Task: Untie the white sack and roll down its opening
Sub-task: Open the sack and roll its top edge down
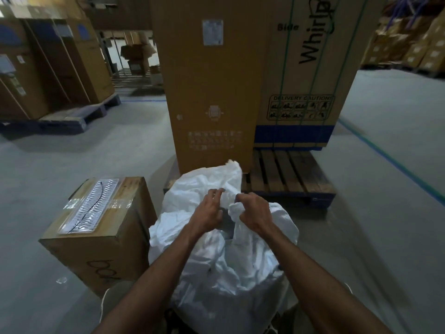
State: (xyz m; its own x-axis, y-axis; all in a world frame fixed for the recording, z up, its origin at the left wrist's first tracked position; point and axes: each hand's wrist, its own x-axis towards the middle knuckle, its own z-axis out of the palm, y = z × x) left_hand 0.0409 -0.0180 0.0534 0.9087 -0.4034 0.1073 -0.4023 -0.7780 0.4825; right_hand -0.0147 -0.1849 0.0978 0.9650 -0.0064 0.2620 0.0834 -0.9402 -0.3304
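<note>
Head view, single frame. The white sack [224, 251] stands on the grey warehouse floor [72, 155] directly in front of the person, full and heavily crumpled, its top bunched into loose folds with one flap sticking up toward the far side.

Left hand [208, 210]: on the sack's upper fabric, fingers spread and bent, tips pinching a fold near the bunched mouth.

Right hand [254, 210]: fingers curled tight around a twisted wad of sack material, just beside the left hand. Both forearms reach in from the bottom of the frame. The knot or tie itself cannot be made out in the folds.

Surroundings: a brown carton [101, 232] sits on the floor touching the sack's left side, clear tape and a ribbed plastic panel on its top face. Beyond the sack, a tall cardboard box [212, 92] stands upright; beside it, a Whirlpool-marked box [310, 75] with green straps rests on a wooden pallet [286, 174]. More stacked boxes line the left and far right.
</note>
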